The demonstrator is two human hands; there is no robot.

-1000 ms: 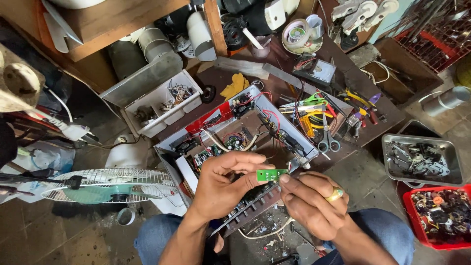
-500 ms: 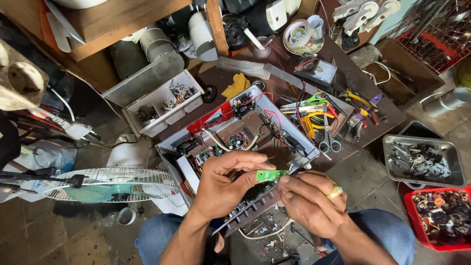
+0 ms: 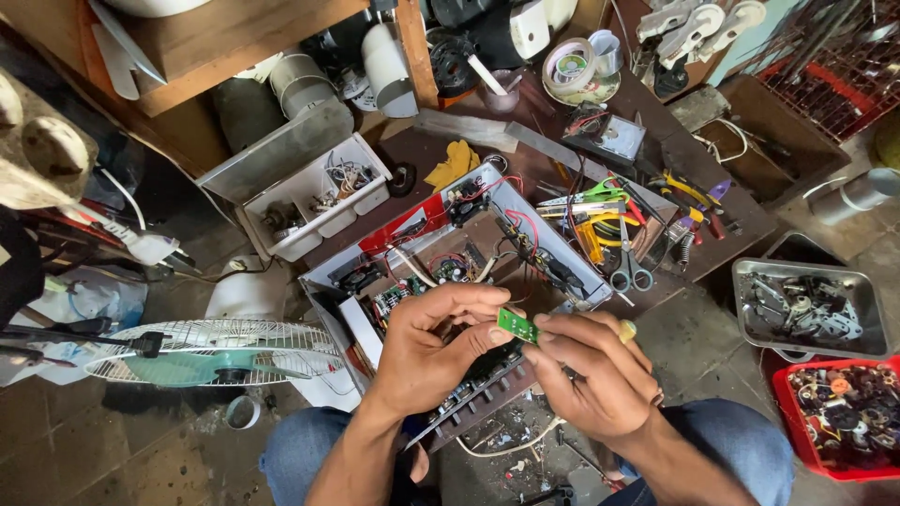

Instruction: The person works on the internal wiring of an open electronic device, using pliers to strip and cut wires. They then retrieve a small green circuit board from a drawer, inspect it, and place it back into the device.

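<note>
Both our hands pinch one small green circuit board (image 3: 517,325).

Our left hand (image 3: 433,349) and right hand (image 3: 592,377) close fingertips on it, above the opened device case (image 3: 562,262).

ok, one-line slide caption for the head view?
Both hands, left hand and right hand, pinch a small green circuit board above an opened appliance chassis.

left hand (image 3: 427,351): fingers curled, thumb and fingertips pinching | right hand (image 3: 595,375): fingertips pinching opposite, touching the left | both forearms rise from below, converging
</note>
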